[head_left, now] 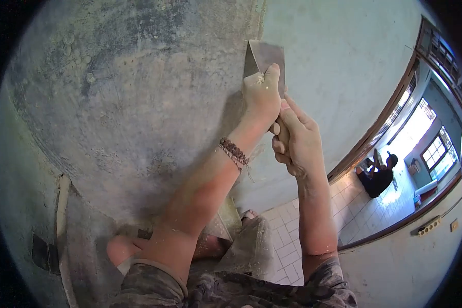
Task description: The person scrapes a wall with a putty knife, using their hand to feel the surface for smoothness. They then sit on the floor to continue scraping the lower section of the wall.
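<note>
A scraper (271,55) with a wide flat metal blade is against the wall, its edge pointing up. My left hand (263,97) is closed around the lower blade, with the thumb lying along its face and pale dust on the knuckles. Just below, my right hand (300,133) wraps round the handle, which is mostly hidden by the fingers. Left of the blade the wall (154,97) is bare, grey and mottled; to the right it carries smooth pale green paint (344,56). The blade sits near the border between these two surfaces. A braided bracelet (233,153) circles my left wrist.
A doorway on the right opens onto a tiled room, where another person (377,177) in dark clothes sits on the floor. A power strip (429,226) is on the lower right wall. A pipe (62,226) runs down at the left. Pale floor tiles (287,241) lie below me.
</note>
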`<action>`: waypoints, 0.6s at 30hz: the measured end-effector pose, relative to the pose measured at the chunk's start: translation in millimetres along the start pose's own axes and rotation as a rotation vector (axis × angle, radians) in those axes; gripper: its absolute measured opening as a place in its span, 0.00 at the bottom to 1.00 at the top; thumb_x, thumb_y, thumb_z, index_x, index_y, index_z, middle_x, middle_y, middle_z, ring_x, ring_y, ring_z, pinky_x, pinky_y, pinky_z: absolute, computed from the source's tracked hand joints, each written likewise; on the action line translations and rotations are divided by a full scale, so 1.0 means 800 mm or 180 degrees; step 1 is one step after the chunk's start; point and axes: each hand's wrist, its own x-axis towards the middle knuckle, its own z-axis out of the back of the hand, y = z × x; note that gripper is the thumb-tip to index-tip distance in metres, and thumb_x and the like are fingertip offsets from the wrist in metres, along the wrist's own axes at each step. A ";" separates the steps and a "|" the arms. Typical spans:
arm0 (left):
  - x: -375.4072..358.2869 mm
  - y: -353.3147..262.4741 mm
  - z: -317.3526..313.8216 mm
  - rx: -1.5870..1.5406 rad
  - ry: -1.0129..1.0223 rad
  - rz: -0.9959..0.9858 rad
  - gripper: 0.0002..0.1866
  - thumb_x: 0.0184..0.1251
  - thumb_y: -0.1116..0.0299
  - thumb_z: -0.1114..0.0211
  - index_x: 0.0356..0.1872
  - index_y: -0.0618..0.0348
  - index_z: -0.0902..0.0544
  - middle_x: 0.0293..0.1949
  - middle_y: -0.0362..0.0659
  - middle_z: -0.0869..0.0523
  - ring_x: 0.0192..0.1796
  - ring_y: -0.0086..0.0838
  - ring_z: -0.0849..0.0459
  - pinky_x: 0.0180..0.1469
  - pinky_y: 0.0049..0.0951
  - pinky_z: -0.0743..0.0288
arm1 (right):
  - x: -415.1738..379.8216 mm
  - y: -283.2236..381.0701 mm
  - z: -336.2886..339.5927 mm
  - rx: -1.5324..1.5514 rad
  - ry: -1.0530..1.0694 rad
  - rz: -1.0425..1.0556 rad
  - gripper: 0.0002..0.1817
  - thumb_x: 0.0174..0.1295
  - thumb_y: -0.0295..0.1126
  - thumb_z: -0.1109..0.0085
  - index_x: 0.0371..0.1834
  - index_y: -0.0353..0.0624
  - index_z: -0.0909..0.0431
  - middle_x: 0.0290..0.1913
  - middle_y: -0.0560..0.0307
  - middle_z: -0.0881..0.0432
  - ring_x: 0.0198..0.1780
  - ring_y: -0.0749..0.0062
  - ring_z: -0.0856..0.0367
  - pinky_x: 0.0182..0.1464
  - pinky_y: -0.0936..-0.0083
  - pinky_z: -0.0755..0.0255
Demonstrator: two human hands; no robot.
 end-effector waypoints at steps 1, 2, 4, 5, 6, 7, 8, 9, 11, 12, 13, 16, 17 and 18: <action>0.005 -0.002 -0.001 -0.0020 -0.0008 -0.0020 0.20 0.67 0.59 0.40 0.22 0.66 0.20 0.21 0.41 0.20 0.23 0.23 0.25 0.27 0.27 0.31 | 0.004 0.003 -0.001 -0.0020 0.0012 0.0018 0.26 0.72 0.41 0.51 0.71 0.44 0.35 0.21 0.71 0.31 0.14 0.89 0.37 0.13 0.89 0.48; 0.013 -0.005 -0.004 0.0139 0.0027 -0.0234 0.20 0.67 0.58 0.40 0.22 0.66 0.20 0.20 0.40 0.20 0.23 0.23 0.25 0.27 0.27 0.31 | 0.009 0.010 -0.002 0.0086 0.0103 0.0136 0.26 0.72 0.41 0.51 0.70 0.44 0.34 0.21 0.71 0.31 0.14 0.89 0.38 0.13 0.89 0.48; 0.020 -0.018 -0.013 0.0312 0.0088 -0.0421 0.21 0.67 0.58 0.40 0.21 0.67 0.20 0.20 0.39 0.21 0.23 0.23 0.25 0.27 0.28 0.32 | 0.015 0.019 -0.001 0.0212 0.0162 0.0239 0.25 0.72 0.41 0.51 0.70 0.44 0.33 0.21 0.71 0.31 0.14 0.89 0.38 0.13 0.89 0.48; 0.022 -0.025 -0.017 0.0213 0.0092 -0.0222 0.22 0.66 0.57 0.40 0.20 0.66 0.21 0.19 0.40 0.21 0.23 0.24 0.25 0.27 0.28 0.32 | 0.016 0.023 -0.002 0.0225 0.0093 0.0292 0.25 0.72 0.41 0.51 0.69 0.44 0.32 0.21 0.71 0.30 0.14 0.89 0.38 0.13 0.89 0.48; 0.023 -0.030 -0.019 0.0114 0.0084 -0.0028 0.22 0.66 0.56 0.40 0.20 0.66 0.21 0.18 0.40 0.21 0.23 0.25 0.25 0.27 0.29 0.32 | 0.016 0.026 -0.002 0.0233 0.0035 0.0342 0.24 0.72 0.41 0.51 0.68 0.44 0.31 0.21 0.71 0.30 0.14 0.89 0.38 0.13 0.89 0.48; 0.020 -0.025 -0.014 0.0118 0.0078 -0.0039 0.22 0.66 0.56 0.40 0.20 0.66 0.21 0.18 0.40 0.21 0.23 0.25 0.25 0.27 0.29 0.32 | 0.014 0.021 0.000 0.0236 0.0047 0.0347 0.24 0.72 0.41 0.51 0.68 0.44 0.31 0.21 0.71 0.30 0.14 0.89 0.38 0.13 0.89 0.48; 0.013 -0.015 -0.003 0.0768 0.0032 -0.0414 0.21 0.68 0.57 0.41 0.23 0.66 0.21 0.18 0.42 0.22 0.23 0.27 0.24 0.26 0.30 0.32 | 0.010 0.012 0.005 0.0139 0.0124 0.0297 0.23 0.72 0.42 0.50 0.66 0.44 0.30 0.22 0.71 0.30 0.14 0.89 0.38 0.13 0.89 0.48; 0.007 -0.008 0.008 0.1416 -0.0031 -0.0803 0.19 0.69 0.57 0.42 0.27 0.65 0.20 0.17 0.44 0.22 0.22 0.29 0.24 0.26 0.31 0.31 | 0.007 0.008 0.006 0.0038 0.0215 0.0263 0.23 0.72 0.42 0.50 0.65 0.44 0.28 0.22 0.71 0.29 0.14 0.90 0.38 0.13 0.89 0.48; -0.013 -0.009 0.039 0.1644 -0.0235 -0.1336 0.14 0.68 0.61 0.42 0.33 0.64 0.20 0.23 0.47 0.20 0.27 0.32 0.21 0.31 0.32 0.29 | 0.001 0.010 0.003 0.0175 0.0161 0.0207 0.22 0.72 0.42 0.50 0.64 0.45 0.27 0.22 0.71 0.29 0.15 0.90 0.38 0.13 0.89 0.48; -0.015 -0.014 0.053 0.1867 -0.0400 -0.1828 0.10 0.68 0.65 0.43 0.39 0.63 0.20 0.29 0.50 0.17 0.32 0.35 0.18 0.36 0.33 0.27 | 0.002 0.012 0.000 0.0325 0.0061 0.0116 0.21 0.72 0.42 0.50 0.63 0.45 0.26 0.22 0.71 0.29 0.15 0.90 0.38 0.14 0.89 0.48; -0.004 -0.025 0.063 0.1897 -0.0377 -0.1907 0.10 0.68 0.65 0.43 0.39 0.63 0.20 0.29 0.50 0.17 0.32 0.35 0.18 0.36 0.33 0.27 | 0.005 0.017 -0.003 0.0361 0.0127 0.0211 0.21 0.71 0.42 0.49 0.62 0.45 0.26 0.22 0.71 0.30 0.15 0.90 0.38 0.14 0.90 0.47; 0.030 -0.062 0.069 0.3667 -0.0181 -0.4405 0.14 0.60 0.73 0.41 0.48 0.61 0.22 0.46 0.51 0.17 0.50 0.40 0.18 0.55 0.37 0.27 | 0.016 0.026 -0.016 0.0494 0.0296 0.0401 0.23 0.71 0.42 0.48 0.66 0.43 0.29 0.22 0.71 0.29 0.15 0.90 0.37 0.14 0.89 0.46; 0.036 -0.076 0.061 0.3892 0.0604 -0.4541 0.16 0.57 0.73 0.39 0.48 0.61 0.21 0.52 0.50 0.19 0.58 0.39 0.22 0.63 0.39 0.32 | 0.017 0.028 -0.018 0.0567 0.0308 0.0467 0.23 0.71 0.42 0.48 0.66 0.43 0.29 0.22 0.71 0.29 0.15 0.90 0.37 0.14 0.89 0.46; 0.043 -0.087 0.053 0.4099 0.1403 -0.4626 0.19 0.53 0.73 0.37 0.49 0.61 0.21 0.58 0.50 0.21 0.65 0.39 0.27 0.70 0.41 0.37 | 0.016 0.028 -0.017 0.0561 0.0284 0.0445 0.26 0.71 0.41 0.48 0.68 0.41 0.32 0.22 0.70 0.29 0.15 0.89 0.37 0.14 0.89 0.45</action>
